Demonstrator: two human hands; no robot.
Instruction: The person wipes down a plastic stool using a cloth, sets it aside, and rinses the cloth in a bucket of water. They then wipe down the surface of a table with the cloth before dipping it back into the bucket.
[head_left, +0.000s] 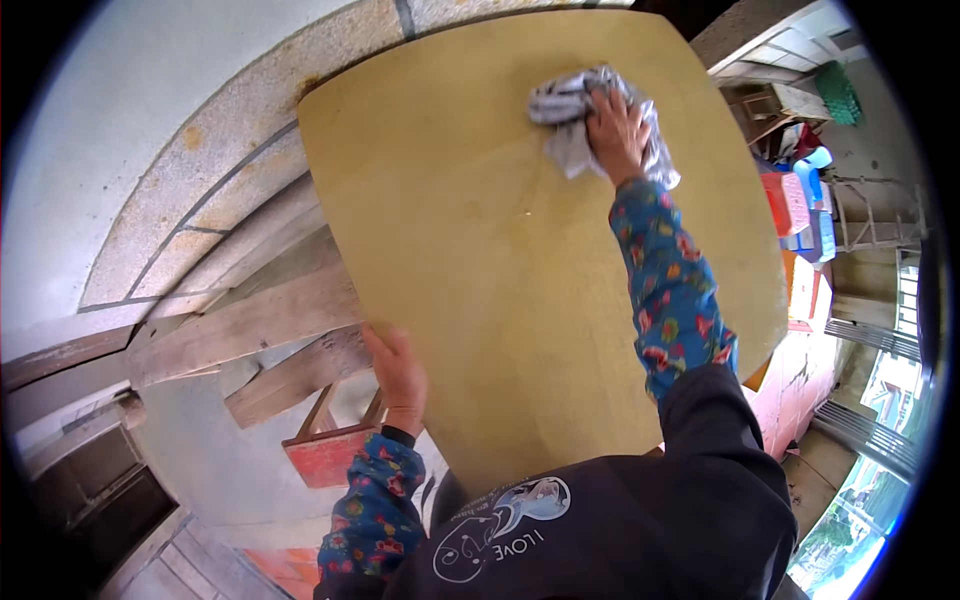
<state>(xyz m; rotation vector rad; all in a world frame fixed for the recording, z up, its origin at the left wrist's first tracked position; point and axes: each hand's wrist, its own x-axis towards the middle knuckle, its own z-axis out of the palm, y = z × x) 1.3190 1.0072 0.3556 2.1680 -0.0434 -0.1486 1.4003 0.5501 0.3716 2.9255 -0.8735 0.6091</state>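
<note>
My right hand (618, 136) presses a crumpled grey-and-white cloth (574, 101) flat against a yellowish tabletop (480, 285), towards its far right part. The fingers lie spread over the cloth, and its loose edges stick out on both sides of the hand. At the near left edge of the tabletop, my left hand (397, 375) rests with its thumb on the top side and looks slightly blurred. Its other fingers are partly hidden, so how firmly it grips the edge is unclear. Blue floral sleeve covers are on both forearms.
A stone-faced wall base (247, 142) borders the tabletop's far left side. Wooden boards (255, 322) and a red wooden stool (330, 454) stand to the left. On the right are red and blue plastic items (787, 202), a green basket (838, 94) and a bright opening outside.
</note>
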